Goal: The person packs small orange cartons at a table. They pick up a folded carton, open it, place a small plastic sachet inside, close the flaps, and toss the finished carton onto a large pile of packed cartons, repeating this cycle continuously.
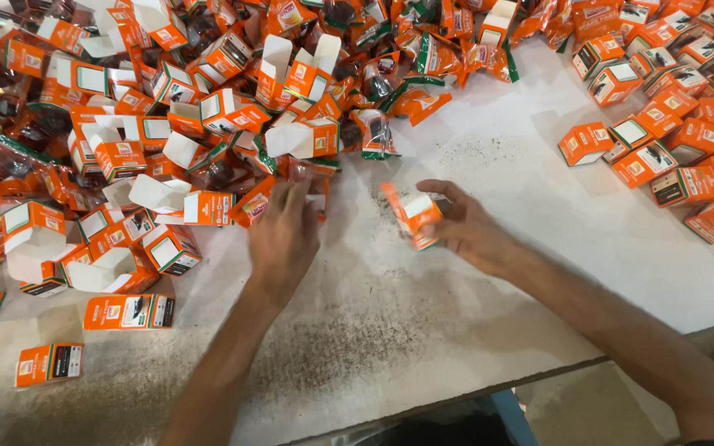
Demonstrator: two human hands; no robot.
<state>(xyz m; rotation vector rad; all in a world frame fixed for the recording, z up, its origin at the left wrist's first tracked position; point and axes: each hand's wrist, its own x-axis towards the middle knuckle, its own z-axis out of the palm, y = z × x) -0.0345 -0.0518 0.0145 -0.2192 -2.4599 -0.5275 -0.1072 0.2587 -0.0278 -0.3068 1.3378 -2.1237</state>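
My right hand (466, 230) grips a small orange box (413, 216) just above the white table top (423, 297), near the middle. My left hand (283, 239) lies palm down with fingers apart, reaching into the near edge of a heap of open orange boxes and orange packets (208, 124). Its fingertips touch an orange box (251, 203) at the edge of the heap. Whether it has hold of anything there is hidden by the hand itself.
A cluster of closed orange boxes (671, 107) lies at the far right. A few flat closed boxes (129, 311) sit at the near left. The table's front edge (489, 388) runs diagonally below my arms, with a blue bar (512, 418) under it.
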